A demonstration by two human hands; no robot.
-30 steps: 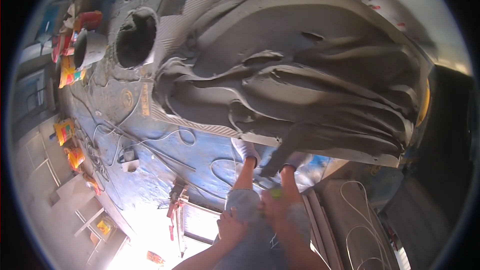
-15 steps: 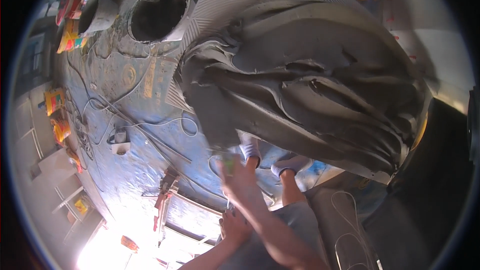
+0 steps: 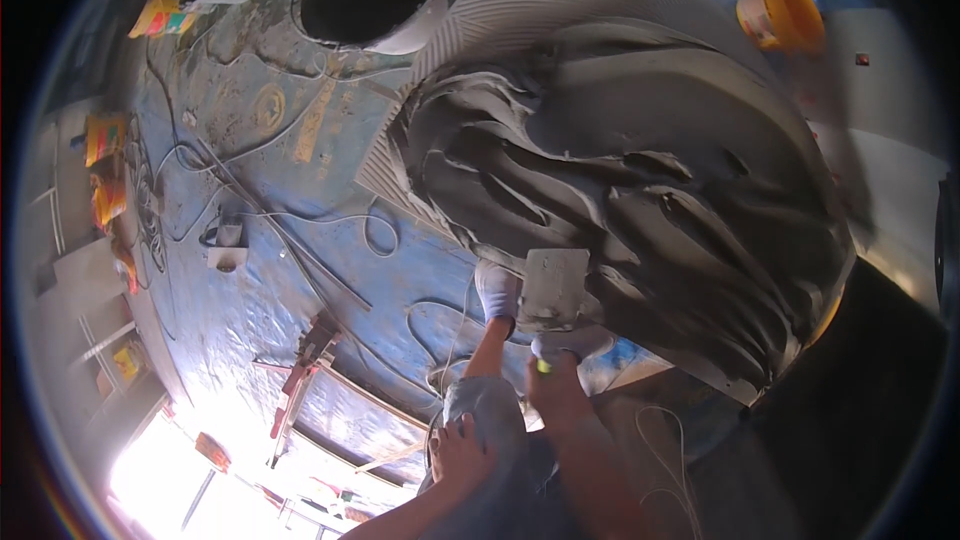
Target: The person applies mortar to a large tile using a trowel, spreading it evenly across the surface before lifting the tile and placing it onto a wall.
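Much of the trowel handle (image 3: 544,367) hides within the right fingers (image 3: 538,388).

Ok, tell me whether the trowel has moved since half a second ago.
Yes, the trowel has moved right, farther from the looped cable.

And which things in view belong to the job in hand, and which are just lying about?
Part of the work:
trowel, held in the right hand
grey paste, by the trowel
ridged panel under the paste
large bucket, probably: dark grey inside

Apparently just lying about:
orange tub
small grey box
long red item
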